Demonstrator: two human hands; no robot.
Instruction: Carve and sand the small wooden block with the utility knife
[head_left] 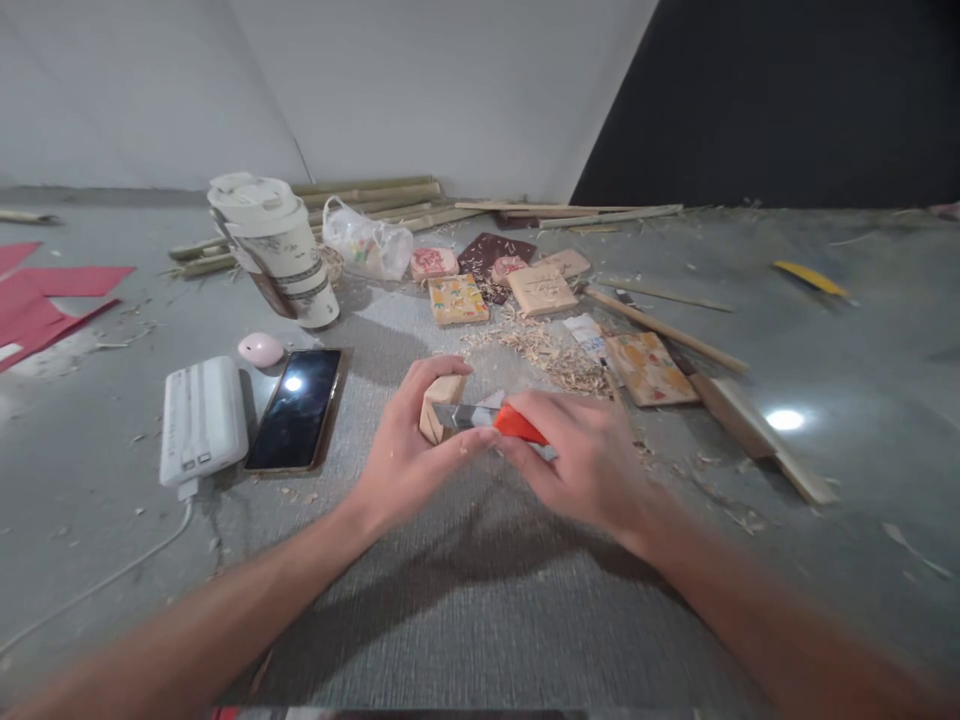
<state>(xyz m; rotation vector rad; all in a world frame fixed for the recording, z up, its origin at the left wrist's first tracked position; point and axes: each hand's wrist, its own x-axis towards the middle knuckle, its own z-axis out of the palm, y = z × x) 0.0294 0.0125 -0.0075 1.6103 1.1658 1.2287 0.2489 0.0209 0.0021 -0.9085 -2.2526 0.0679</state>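
My left hand [409, 445] is closed round a small pale wooden block [441, 398], held just above the grey mat [465, 590]. My right hand [581, 455] grips an orange-handled utility knife [517, 425], and its metal blade lies against the block's near face. My left thumb rests by the blade. A heap of wood shavings [555, 358] lies just beyond the hands.
A phone [296, 408], a white power bank [202, 418] with its cable and a pink egg-shaped object [260, 349] lie to the left. A lidded paper cup [277, 250], a plastic bag [365, 243], several carved and painted wooden tiles [457, 298] and bamboo strips [660, 325] sit behind.
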